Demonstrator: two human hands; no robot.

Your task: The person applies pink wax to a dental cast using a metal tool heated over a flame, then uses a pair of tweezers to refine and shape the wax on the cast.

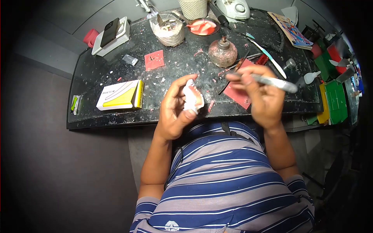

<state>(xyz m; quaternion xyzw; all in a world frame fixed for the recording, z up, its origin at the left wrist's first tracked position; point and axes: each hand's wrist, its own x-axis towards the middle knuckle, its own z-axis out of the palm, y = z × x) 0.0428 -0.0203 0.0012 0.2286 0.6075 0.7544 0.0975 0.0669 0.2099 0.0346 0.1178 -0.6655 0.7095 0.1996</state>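
My left hand (173,110) holds a white dental cast (190,99) with pink wax and teeth on it, fingers behind and thumb at its lower edge. To the right, my right hand (264,93) is raised over the bench, its fingers closed round a grey-handled tool (278,82). The tool's tip is blurred. Beneath and beside that hand lies a pink wax sheet (237,94), partly hidden. A glass spirit burner (222,53) stands behind it. A small strip of pink wax (211,106) lies right of the cast.
On the dark bench (155,115) are a yellow and white box (121,95), a wax square (154,60), a bag-lined container (168,31), a dish of pink pieces (203,27), a white and teal brush (272,60) and a magazine (289,30). Green bins (335,101) stand right.
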